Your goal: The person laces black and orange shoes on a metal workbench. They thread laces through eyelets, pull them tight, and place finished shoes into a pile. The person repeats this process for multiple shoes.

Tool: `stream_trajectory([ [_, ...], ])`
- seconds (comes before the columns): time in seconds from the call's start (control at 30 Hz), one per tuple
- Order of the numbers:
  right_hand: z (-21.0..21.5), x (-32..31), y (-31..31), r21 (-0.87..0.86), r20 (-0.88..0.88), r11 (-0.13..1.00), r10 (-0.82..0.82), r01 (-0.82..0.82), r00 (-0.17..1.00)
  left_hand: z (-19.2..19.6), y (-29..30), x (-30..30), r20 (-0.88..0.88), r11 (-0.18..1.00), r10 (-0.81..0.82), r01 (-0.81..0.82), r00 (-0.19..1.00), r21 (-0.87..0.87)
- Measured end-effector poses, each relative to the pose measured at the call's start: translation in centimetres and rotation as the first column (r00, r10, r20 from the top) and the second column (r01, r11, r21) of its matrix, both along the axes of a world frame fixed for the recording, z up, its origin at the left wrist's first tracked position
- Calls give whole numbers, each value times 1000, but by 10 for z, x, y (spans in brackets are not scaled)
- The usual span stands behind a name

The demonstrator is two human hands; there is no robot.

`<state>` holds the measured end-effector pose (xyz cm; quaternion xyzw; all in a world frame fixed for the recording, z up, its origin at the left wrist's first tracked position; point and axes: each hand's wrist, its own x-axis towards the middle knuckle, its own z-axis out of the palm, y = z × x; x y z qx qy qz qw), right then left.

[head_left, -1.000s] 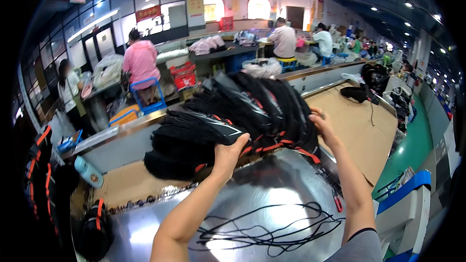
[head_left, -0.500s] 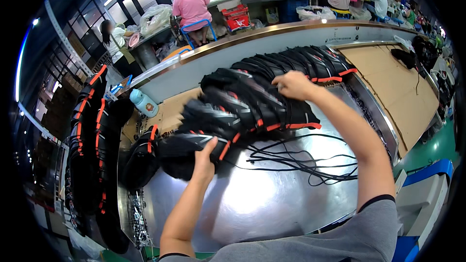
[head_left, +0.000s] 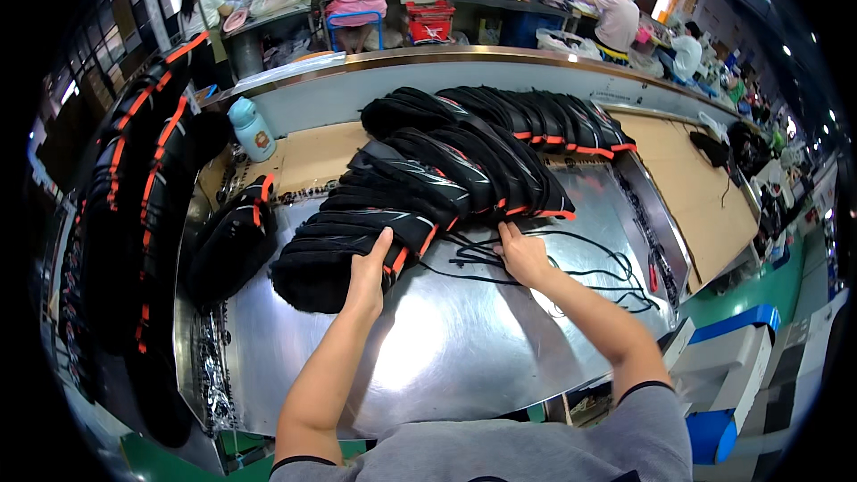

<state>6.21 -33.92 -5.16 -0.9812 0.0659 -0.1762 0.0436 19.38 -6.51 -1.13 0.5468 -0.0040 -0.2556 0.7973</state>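
A long overlapping row of black padded pieces (head_left: 420, 180), with fuzzy linings and orange-red edging, lies across the metal tabletop (head_left: 428, 357). My left hand (head_left: 368, 272) grips the row's near end, thumb on the outside; its other fingers are partly hidden. My right hand (head_left: 525, 254) is low by the row's lower edge, fingers stretched toward the underside, close to loose black cords (head_left: 589, 270). I see nothing held in it. A second row of the same pieces (head_left: 544, 120) runs behind toward the far right.
A separate black piece (head_left: 234, 245) sits at the left, near a light-blue bottle (head_left: 252, 129). More pieces hang in long strips (head_left: 156, 205) beyond the left edge. Cardboard (head_left: 683, 187) covers the right side. A low wall (head_left: 321, 96) backs the table; people work beyond it.
My right hand has come down from the top of the row to its lower edge by the cords. My left hand stays at the near end. The view has turned somewhat.
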Motion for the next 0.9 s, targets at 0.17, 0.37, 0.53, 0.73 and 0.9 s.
stream_trajectory([
  [0.17,-16,-24,29,125,62,989,72,-80,995,6,45,-30,148,996,-78,84,986,-35],
  [0.37,-16,-58,32,129,48,985,110,-115,993,-51,34,-12,797,703,-435,-396,419,591],
  [0.53,3,-51,54,54,77,994,86,-91,993,-32,34,-12,724,633,-438,-388,533,670],
  [0.73,-1,-25,76,121,102,990,54,-66,993,-15,73,-42,721,586,-468,-431,512,686],
  [0.9,-9,-11,63,347,98,937,-72,34,993,-14,88,-50,747,546,-449,-510,491,664],
])
